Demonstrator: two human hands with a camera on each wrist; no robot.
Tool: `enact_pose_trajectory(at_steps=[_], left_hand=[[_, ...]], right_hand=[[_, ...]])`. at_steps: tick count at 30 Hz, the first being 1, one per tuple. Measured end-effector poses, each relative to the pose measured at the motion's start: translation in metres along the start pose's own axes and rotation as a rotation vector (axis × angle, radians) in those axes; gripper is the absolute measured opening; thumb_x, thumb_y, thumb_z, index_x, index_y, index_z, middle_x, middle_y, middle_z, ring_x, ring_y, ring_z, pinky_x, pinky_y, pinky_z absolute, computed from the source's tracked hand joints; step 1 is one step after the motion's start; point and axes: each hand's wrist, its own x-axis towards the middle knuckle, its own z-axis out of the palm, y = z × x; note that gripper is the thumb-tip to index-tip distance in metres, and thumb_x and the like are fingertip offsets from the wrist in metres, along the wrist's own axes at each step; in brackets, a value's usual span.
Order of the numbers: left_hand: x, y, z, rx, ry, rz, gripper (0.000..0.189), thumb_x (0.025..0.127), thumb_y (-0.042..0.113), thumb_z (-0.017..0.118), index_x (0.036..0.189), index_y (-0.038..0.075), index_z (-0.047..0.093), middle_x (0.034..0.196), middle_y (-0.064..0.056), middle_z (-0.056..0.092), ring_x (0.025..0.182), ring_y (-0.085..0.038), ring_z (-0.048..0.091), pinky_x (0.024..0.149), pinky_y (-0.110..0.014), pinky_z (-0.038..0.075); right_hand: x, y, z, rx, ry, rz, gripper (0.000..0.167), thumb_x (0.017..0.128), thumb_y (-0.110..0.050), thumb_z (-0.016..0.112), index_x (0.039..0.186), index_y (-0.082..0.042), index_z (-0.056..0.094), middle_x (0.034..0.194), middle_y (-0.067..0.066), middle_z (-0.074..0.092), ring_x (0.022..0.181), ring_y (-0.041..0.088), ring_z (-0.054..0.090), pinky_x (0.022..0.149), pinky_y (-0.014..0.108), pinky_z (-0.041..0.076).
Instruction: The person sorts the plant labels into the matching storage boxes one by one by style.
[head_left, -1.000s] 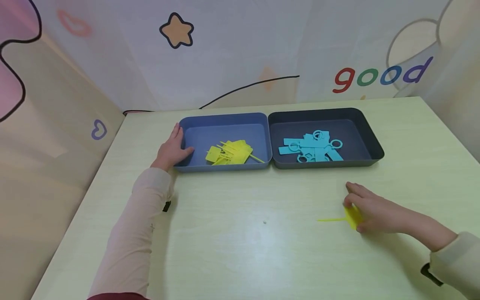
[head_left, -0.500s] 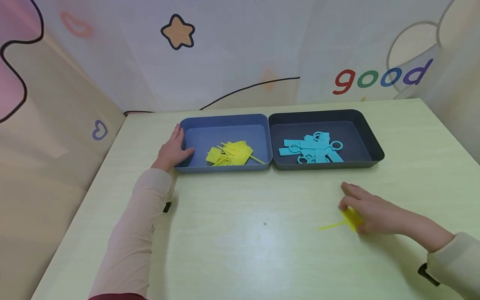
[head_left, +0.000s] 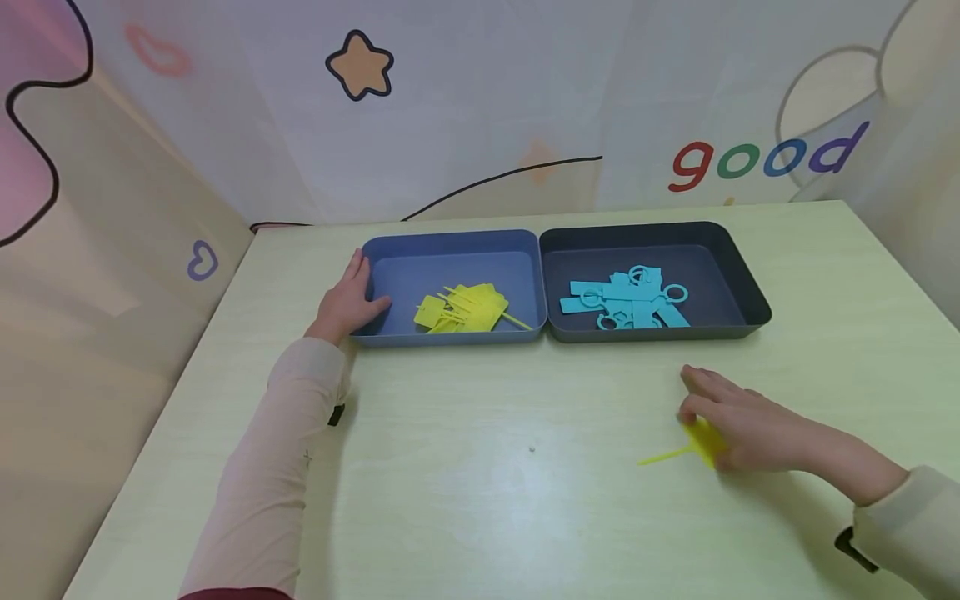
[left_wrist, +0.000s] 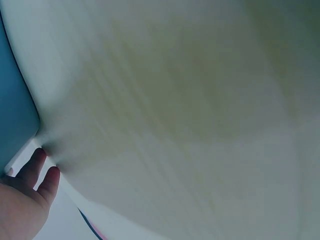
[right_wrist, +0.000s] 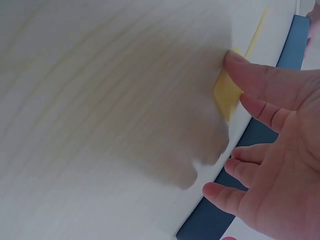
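In the head view my right hand [head_left: 757,425] pinches a yellow flat tag [head_left: 703,442] with a thin stem that points left, low over the table. The right wrist view has the thumb at one edge of the tag [right_wrist: 228,95] and the index finger behind it; the other fingers are spread apart. My left hand [head_left: 347,304] holds the left end of a blue tray [head_left: 457,242], thumb over the rim and fingers along the outside. A pile of similar yellow tags [head_left: 468,308] lies in that tray.
A dark grey tray [head_left: 712,267] stands against the blue tray's right side, holding a heap of light-blue tags with rings [head_left: 630,292]. A tiny speck [head_left: 532,449] lies mid-table. A printed cloth [head_left: 480,108] hangs behind the table [head_left: 450,500].
The yellow tag in my right hand has turned slightly, its stem tip swinging toward the near side. My right hand shifted a little left. The left hand stays on the blue tray.
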Motion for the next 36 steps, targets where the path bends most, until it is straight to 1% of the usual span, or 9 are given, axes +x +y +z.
enact_pose_trajectory(at_steps=[5, 9, 13, 15, 18, 24, 30, 33, 36], left_hand=[[-0.001, 0.001, 0.000, 0.004, 0.001, 0.000, 0.081, 0.087, 0.038, 0.045, 0.141, 0.000, -0.002, 0.149, -0.011, -0.013, 0.136, -0.031, 0.008, 0.104, -0.049, 0.023], [-0.002, 0.001, 0.000, 0.002, 0.001, 0.004, 0.081, 0.087, 0.038, 0.045, 0.141, -0.001, -0.002, 0.149, -0.012, -0.012, 0.136, -0.031, 0.007, 0.104, -0.049, 0.023], [-0.002, 0.001, 0.000, 0.000, 0.004, 0.011, 0.081, 0.087, 0.038, 0.046, 0.141, -0.002, -0.001, 0.148, -0.013, -0.012, 0.136, -0.031, 0.007, 0.104, -0.049, 0.023], [-0.002, 0.001, 0.000, 0.003, 0.006, 0.012, 0.081, 0.087, 0.038, 0.046, 0.141, -0.002, -0.001, 0.148, -0.013, -0.012, 0.136, -0.031, 0.008, 0.104, -0.048, 0.023], [-0.001, 0.000, 0.000, 0.003, 0.008, 0.010, 0.081, 0.087, 0.038, 0.046, 0.141, -0.002, 0.000, 0.149, -0.012, -0.012, 0.136, -0.031, 0.008, 0.104, -0.048, 0.023], [-0.001, 0.000, 0.000, -0.002, 0.006, 0.008, 0.081, 0.087, 0.038, 0.046, 0.141, -0.001, -0.001, 0.149, -0.012, -0.012, 0.136, -0.032, 0.009, 0.104, -0.050, 0.023], [0.000, 0.000, 0.000, -0.006, 0.009, 0.009, 0.081, 0.087, 0.038, 0.046, 0.141, -0.001, -0.001, 0.149, -0.011, -0.012, 0.136, -0.033, 0.010, 0.103, -0.050, 0.024], [0.001, 0.000, 0.000, -0.007, 0.007, 0.005, 0.081, 0.087, 0.038, 0.046, 0.141, -0.001, -0.001, 0.149, -0.011, -0.012, 0.136, -0.032, 0.008, 0.104, -0.049, 0.023], [0.001, 0.000, 0.000, -0.007, 0.003, 0.004, 0.081, 0.087, 0.038, 0.046, 0.141, -0.001, -0.001, 0.149, -0.011, -0.012, 0.136, -0.031, 0.007, 0.105, -0.048, 0.022]], right_hand=[[-0.002, 0.001, 0.002, 0.003, 0.034, 0.006, 0.045, 0.059, -0.007, 0.078, 0.091, -0.024, 0.050, 0.137, 0.027, 0.027, 0.123, 0.045, 0.024, 0.085, 0.064, 0.032], [-0.004, 0.000, 0.004, -0.042, 0.087, 0.005, 0.047, 0.056, -0.011, 0.080, 0.090, -0.025, 0.051, 0.129, 0.023, 0.036, 0.115, 0.043, 0.032, 0.083, 0.060, 0.036], [-0.004, 0.000, 0.005, -0.102, 0.139, -0.012, 0.049, 0.053, -0.014, 0.082, 0.091, -0.023, 0.053, 0.107, 0.010, 0.047, 0.097, 0.030, 0.042, 0.076, 0.046, 0.041], [-0.004, 0.000, 0.005, -0.109, 0.136, -0.020, 0.049, 0.053, -0.015, 0.082, 0.092, -0.021, 0.053, 0.096, 0.002, 0.048, 0.089, 0.022, 0.043, 0.072, 0.038, 0.041], [-0.003, 0.000, 0.004, -0.094, 0.101, -0.012, 0.049, 0.055, -0.015, 0.081, 0.095, -0.017, 0.052, 0.090, -0.004, 0.049, 0.082, 0.015, 0.043, 0.070, 0.033, 0.042], [-0.002, 0.000, 0.001, 0.019, 0.042, 0.002, 0.045, 0.060, -0.008, 0.077, 0.096, -0.014, 0.051, 0.089, -0.004, 0.050, 0.081, 0.013, 0.043, 0.071, 0.030, 0.045], [0.002, 0.007, -0.002, 0.256, -0.008, 0.016, 0.028, 0.070, 0.006, 0.062, 0.088, -0.011, 0.051, 0.078, -0.003, 0.047, 0.074, 0.011, 0.043, 0.062, 0.019, 0.040], [0.003, 0.012, -0.004, 0.344, -0.052, 0.037, 0.020, 0.074, 0.005, 0.057, 0.085, -0.010, 0.053, 0.075, -0.003, 0.047, 0.071, 0.010, 0.043, 0.059, 0.019, 0.038], [0.003, 0.016, -0.007, 0.433, -0.104, 0.055, 0.013, 0.078, 0.002, 0.055, 0.086, -0.008, 0.057, 0.077, 0.000, 0.051, 0.071, 0.009, 0.045, 0.059, 0.019, 0.040]])
